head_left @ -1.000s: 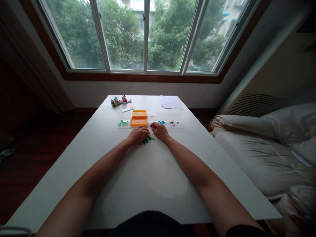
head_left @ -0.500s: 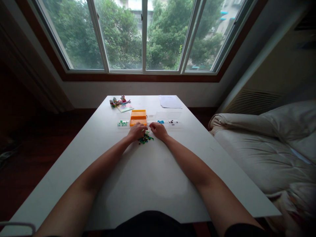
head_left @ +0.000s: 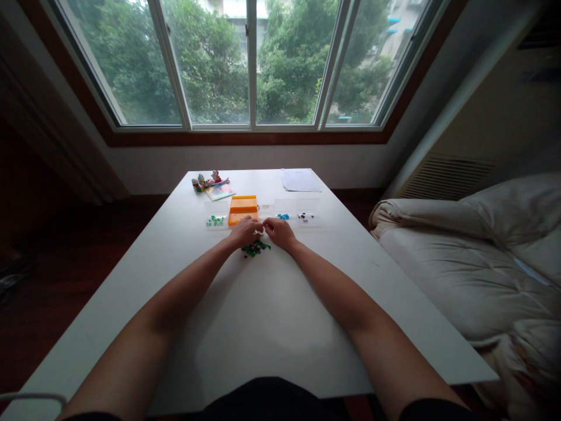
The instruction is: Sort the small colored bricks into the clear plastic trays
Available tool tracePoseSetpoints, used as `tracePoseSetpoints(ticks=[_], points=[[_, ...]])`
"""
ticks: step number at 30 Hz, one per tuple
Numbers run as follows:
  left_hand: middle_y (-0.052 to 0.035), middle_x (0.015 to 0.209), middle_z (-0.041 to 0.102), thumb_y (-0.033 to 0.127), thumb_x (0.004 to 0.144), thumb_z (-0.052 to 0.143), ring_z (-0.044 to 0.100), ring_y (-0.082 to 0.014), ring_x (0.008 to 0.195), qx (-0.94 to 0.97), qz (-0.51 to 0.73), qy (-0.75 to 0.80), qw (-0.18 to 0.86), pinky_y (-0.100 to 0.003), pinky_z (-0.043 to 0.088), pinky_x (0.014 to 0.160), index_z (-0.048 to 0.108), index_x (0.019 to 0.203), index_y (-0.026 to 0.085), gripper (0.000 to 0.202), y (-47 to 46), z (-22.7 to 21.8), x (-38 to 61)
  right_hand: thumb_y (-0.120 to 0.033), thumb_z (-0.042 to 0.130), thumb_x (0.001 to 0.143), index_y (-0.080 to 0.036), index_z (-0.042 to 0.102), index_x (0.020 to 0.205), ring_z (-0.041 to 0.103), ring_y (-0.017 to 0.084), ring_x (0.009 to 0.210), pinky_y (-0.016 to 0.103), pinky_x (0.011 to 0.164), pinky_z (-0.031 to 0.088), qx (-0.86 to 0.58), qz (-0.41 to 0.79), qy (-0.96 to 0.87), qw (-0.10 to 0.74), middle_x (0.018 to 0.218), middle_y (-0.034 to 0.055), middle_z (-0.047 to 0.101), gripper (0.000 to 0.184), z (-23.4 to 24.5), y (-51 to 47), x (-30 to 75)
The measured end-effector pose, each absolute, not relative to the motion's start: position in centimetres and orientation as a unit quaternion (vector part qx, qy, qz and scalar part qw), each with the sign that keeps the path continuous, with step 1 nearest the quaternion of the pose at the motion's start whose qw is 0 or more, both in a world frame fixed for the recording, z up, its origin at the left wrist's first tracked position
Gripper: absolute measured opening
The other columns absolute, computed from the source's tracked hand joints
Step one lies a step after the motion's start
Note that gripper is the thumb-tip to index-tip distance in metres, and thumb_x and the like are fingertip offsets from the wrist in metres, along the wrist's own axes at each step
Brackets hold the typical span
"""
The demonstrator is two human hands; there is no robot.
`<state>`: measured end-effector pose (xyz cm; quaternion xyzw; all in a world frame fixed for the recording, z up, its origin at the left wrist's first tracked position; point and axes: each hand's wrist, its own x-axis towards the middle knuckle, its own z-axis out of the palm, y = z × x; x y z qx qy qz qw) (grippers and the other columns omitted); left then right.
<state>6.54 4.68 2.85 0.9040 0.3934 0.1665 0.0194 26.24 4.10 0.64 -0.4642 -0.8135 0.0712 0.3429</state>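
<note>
Left hand (head_left: pixel 245 231) and right hand (head_left: pixel 279 231) half curled, fingertips close together; impossible to make out any hold. Pinch lightly, without nudging the piled green pieces (head_left: pixel 254 249) on the counter (head_left: pixel 280 333), just beside left hand.

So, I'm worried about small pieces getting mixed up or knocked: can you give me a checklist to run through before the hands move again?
1. Orange case open: ok, its lid is up.
2. Green pieces grouped: ok, they lie left of the orange case.
3. Blue pieces and dark pieces apart: ok, two groups on the right.
4. No loose pieces on the table: not ok, a mixed pile lies just in front of the person.
5. Left hand and right hand free of pieces: cannot tell, the fingertips are too small.
6. Papers and figurines away from the hands: ok, both at the far end.
</note>
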Motion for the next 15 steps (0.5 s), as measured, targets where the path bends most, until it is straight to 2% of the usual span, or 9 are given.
tracePoseSetpoints(ticks=[10,15], points=[[-0.0062,0.089,0.073,0.019,0.079,0.062,0.059,-0.0236,0.084,0.912,0.149,0.382,0.017,-0.034,0.046,0.080,0.074,0.087,0.023,0.015,3.93,3.38,7.54,-0.017,0.055,0.087,-0.022,0.071,0.092,0.059,0.018,0.079,0.028,0.075,0.041,-0.463,0.075,-0.812,0.347,0.085,0.0025,0.070,0.018,0.70,4.09,26.25],[-0.0076,0.084,0.073,0.019,0.083,0.059,0.060,-0.0248,0.082,0.910,0.145,0.388,0.011,-0.035,0.046,0.078,0.076,0.083,0.022,0.017,3.84,3.49,7.44,-0.018,0.055,0.087,-0.022,0.071,0.094,0.059,0.018,0.080,0.028,0.077,0.041,-0.459,0.070,-0.814,0.351,0.086,0.0030,0.070,0.017,0.31,4.45,26.38]])
